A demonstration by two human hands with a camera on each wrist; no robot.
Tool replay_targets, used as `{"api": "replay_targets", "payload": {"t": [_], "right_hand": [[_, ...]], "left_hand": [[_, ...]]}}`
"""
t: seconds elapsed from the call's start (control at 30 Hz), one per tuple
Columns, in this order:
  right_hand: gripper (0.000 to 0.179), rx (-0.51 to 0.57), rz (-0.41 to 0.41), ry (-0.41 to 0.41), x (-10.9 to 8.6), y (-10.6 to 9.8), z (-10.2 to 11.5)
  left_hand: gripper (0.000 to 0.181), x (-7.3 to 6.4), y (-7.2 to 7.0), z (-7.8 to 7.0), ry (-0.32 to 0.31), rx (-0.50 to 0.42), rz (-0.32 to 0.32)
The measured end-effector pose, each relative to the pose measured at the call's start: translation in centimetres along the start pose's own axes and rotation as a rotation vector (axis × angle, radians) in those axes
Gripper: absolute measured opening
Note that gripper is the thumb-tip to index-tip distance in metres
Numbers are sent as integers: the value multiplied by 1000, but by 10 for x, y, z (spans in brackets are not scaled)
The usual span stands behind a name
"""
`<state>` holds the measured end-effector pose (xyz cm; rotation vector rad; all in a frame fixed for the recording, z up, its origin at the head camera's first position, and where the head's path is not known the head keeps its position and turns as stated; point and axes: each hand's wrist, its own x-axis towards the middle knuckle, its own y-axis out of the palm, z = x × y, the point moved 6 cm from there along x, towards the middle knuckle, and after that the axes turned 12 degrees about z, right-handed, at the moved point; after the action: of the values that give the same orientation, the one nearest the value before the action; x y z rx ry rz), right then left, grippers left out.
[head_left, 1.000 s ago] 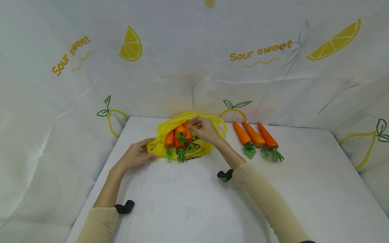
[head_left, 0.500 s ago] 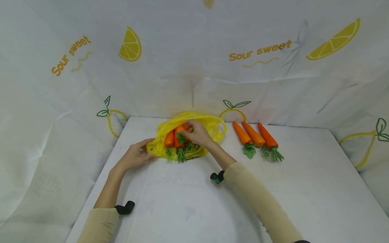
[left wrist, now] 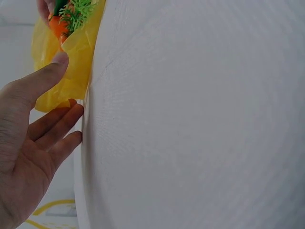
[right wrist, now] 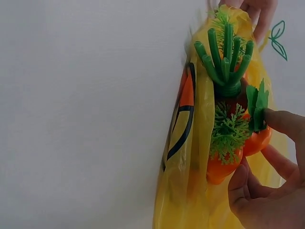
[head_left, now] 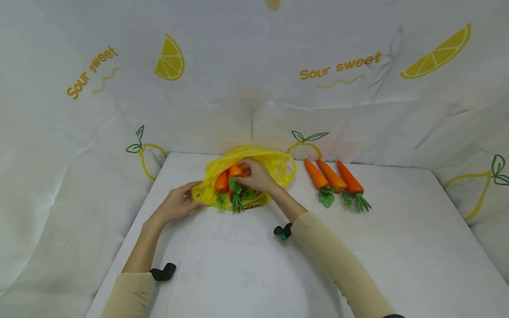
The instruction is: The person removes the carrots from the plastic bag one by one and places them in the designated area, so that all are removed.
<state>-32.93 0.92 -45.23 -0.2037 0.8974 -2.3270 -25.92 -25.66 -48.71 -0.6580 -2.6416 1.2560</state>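
Note:
A yellow plastic bag [head_left: 278, 165] lies with its mouth towards me, several carrots [head_left: 221, 182] inside, green tops outward. My left hand [head_left: 176, 202] holds the bag's left edge; in the left wrist view the thumb lies on the film [left wrist: 74, 78] and the fingertips reach behind it. My right hand [head_left: 257, 177] reaches into the mouth and grips a carrot with a broad green leaf [right wrist: 257, 107], one digit on the leaf and others at the orange body. Beside it sit a carrot with feathery greens [right wrist: 224, 167] and one with thick green stalks [right wrist: 226, 71].
Three more carrots lie right of the bag: one with a broad leaf [head_left: 317, 174], one beside it [head_left: 332, 176], and one with stalks [head_left: 351, 177]. White cloth with lemon prints covers the wall [head_left: 254, 88] behind the white table [head_left: 238, 256].
My right hand has moved left and nearer, from above the right of the carrots onto the leafy one, whose leaf has shifted slightly. My left hand stays at the bag's edge.

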Motion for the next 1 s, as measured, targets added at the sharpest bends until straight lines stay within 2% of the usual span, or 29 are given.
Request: {"api": "replay_targets", "payload": {"t": [0.13,0.43,0.7,1.0], "right_hand": [[57,-14,3,10,3,2,2],[55,-81,-55,54,8,5,8],[43,13,-90,62,7,4,4],[37,159,-87,60,-2,-1,1]], "left_hand": [[71,0,0,-1,-4,4,0],[71,-1,-1,-2,-4,13,-1],[72,0,0,-2,-4,2,4],[72,0,0,-1,-14,11,7]]}}
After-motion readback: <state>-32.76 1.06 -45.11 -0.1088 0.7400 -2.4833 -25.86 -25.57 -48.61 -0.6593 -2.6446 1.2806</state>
